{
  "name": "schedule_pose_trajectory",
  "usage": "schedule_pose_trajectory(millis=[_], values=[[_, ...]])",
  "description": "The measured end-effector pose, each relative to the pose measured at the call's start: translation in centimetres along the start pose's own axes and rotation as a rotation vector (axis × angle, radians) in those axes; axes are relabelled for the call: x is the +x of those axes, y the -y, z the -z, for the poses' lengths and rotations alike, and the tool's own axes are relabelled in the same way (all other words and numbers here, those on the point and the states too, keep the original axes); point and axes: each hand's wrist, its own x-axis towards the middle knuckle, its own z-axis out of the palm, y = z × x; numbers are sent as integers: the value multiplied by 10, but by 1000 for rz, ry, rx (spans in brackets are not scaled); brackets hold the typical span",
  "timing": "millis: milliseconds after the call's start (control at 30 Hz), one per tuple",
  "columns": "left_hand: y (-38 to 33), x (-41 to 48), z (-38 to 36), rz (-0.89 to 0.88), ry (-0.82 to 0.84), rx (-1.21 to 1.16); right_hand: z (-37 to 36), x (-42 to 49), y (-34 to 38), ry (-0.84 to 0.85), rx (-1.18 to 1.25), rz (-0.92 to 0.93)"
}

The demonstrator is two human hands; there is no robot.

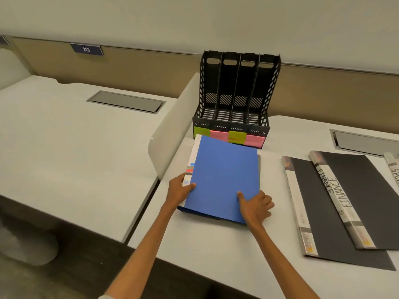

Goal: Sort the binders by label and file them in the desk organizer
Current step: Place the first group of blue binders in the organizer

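Note:
A blue binder (pixel 224 178) lies on top of other binders on the white desk (pixel 216 255), just in front of the black desk organizer (pixel 235 100). The organizer has several empty slots, each with a green or pink sticky label on its front lip. My left hand (pixel 180 188) grips the blue binder's left spine edge, thumb on the cover. My right hand (pixel 254 205) grips its near right corner, thumb on top. To the right lie two black binders, one (pixel 319 212) under another (pixel 371 197) whose spine reads FINANCE.
A white divider panel (pixel 170 134) stands left of the organizer, with a neighbouring desk (pixel 64 137) beyond it. A grey cable hatch (pixel 364 141) sits at the back right. Another binder spine (pixel 394 169) pokes in at the right edge.

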Motion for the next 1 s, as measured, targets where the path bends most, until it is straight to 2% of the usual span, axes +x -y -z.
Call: schedule_pose_trajectory(millis=[133,367,433,500,567,633,833,1000], values=[[3,7,-6,12,91,22,-7,-4,-10,65,-136,86],[9,4,-12,48,4,-36,-2,2,-13,98,-122,130],[5,1,-15,62,-63,-10,0,3,-14,115,-102,139],[-2,-2,-21,32,-199,106,5,4,-16,115,-53,145],[-12,-7,-31,-64,-342,247,13,7,-18,88,20,152],[-25,-9,-44,-153,-410,308,23,10,-22,54,82,168],[-52,-15,-96,-232,-272,232,65,29,-38,-64,182,195],[-65,-27,-149,-272,-121,152,109,51,-70,-149,239,148]])
